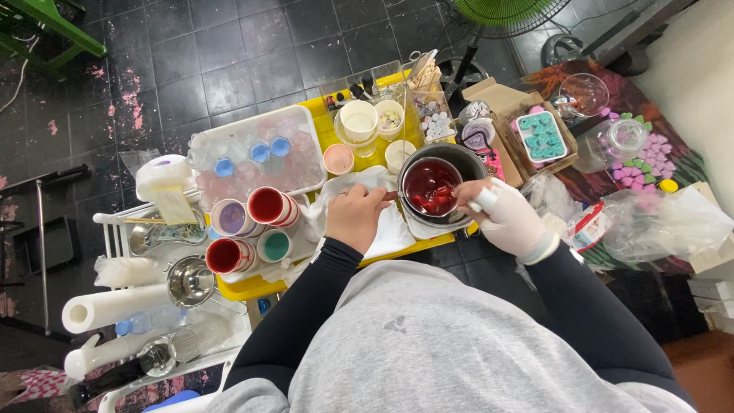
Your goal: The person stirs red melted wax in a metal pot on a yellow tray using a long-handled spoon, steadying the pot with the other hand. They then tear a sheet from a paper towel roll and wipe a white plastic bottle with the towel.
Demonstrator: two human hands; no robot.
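Observation:
A dark metal pot [451, 157] stands on the yellow table [245, 289], filled with red liquid and red chunks [430, 189]. My bare left hand [354, 218] rests on a white cloth [391, 233] and closes around the pot's brown handle [391, 196] on its left side. My right hand [508, 219], in a white glove, sits at the pot's right rim with its fingertips pinched over the red liquid. What those fingers hold is hidden.
Left of the cloth stand cups of red [267, 205], purple [229, 217] and teal [274, 245] wax. Behind are a clear box of small containers [256, 153], white cups [358, 121] and wooden sticks [425, 75]. A paper roll [115, 306], metal cups [189, 281] and a green fan [501, 14] surround the table.

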